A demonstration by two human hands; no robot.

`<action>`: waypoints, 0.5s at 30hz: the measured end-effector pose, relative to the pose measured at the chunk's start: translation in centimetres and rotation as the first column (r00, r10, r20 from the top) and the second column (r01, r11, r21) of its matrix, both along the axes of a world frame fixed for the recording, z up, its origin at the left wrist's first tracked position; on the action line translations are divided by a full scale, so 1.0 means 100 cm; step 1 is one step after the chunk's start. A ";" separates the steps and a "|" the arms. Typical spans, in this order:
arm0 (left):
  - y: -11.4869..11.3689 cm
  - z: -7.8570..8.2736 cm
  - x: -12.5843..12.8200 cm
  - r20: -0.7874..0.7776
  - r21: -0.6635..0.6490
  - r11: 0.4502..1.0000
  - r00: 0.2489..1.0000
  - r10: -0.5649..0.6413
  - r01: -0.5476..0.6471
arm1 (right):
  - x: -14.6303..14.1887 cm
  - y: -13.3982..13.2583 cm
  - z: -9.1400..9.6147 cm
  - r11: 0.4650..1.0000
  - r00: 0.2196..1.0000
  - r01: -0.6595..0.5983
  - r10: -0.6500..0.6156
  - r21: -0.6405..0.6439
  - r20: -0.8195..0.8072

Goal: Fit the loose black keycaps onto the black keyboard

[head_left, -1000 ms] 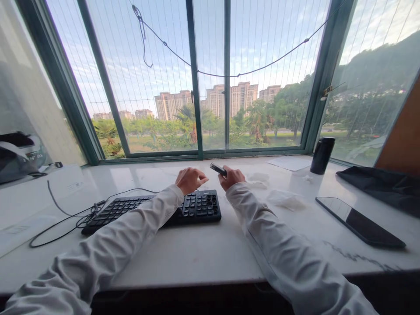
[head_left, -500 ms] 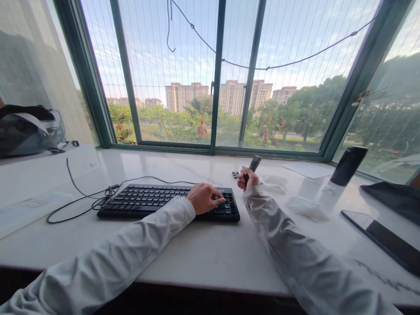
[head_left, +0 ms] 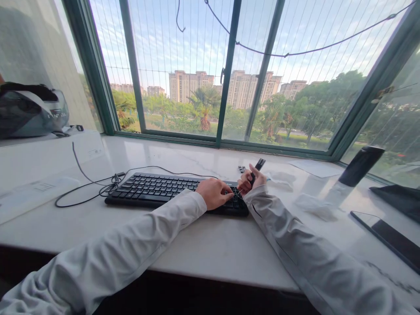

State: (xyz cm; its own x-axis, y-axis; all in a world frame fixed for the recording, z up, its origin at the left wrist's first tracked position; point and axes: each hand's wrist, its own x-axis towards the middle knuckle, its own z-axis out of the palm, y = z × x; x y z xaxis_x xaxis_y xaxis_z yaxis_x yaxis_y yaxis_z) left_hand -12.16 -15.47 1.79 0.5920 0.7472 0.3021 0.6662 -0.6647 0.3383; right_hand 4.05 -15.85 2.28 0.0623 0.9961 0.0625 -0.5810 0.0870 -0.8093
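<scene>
Black keyboard (head_left: pixel 170 190) (one), two hands: left (head_left: pixel 215 193), right (head_left: pixel 250 180).

One keyboard (head_left: pixel 170 190), one dark tool (head_left: pixel 256 169), two hands. At three o'clock, one black flask (head_left: pixel 360 160) and one tablet (head_left: pixel 387 236). At nine o'clock, one helmet (head_left: pixel 31 110).

The keyboard (head_left: pixel 170 191) looks matt black plastic, the counter (head_left: pixel 210 245) is smooth, glossy pale stone with faint veining, the person's sleeves (head_left: pixel 138 245) are soft, creased white cloth, the tumbler (head_left: pixel 360 166) is matt dark, and the phone (head_left: pixel 390 239) shows glossy black glass.
</scene>
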 end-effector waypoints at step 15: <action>0.004 0.003 0.000 0.101 -0.179 0.979 0.991 -0.082 0.100 | -0.006 -0.003 0.003 0.992 0.996 -0.088 0.090 -0.087 0.024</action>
State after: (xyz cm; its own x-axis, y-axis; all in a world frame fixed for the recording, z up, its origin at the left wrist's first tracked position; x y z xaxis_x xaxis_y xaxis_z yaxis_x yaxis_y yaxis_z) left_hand -12.16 -15.09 2.12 0.6360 0.7392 0.2214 0.5658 -0.6419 0.5175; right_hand 3.49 -16.18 2.56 -0.0275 0.9994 -0.0226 -0.5605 -0.0341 -0.8274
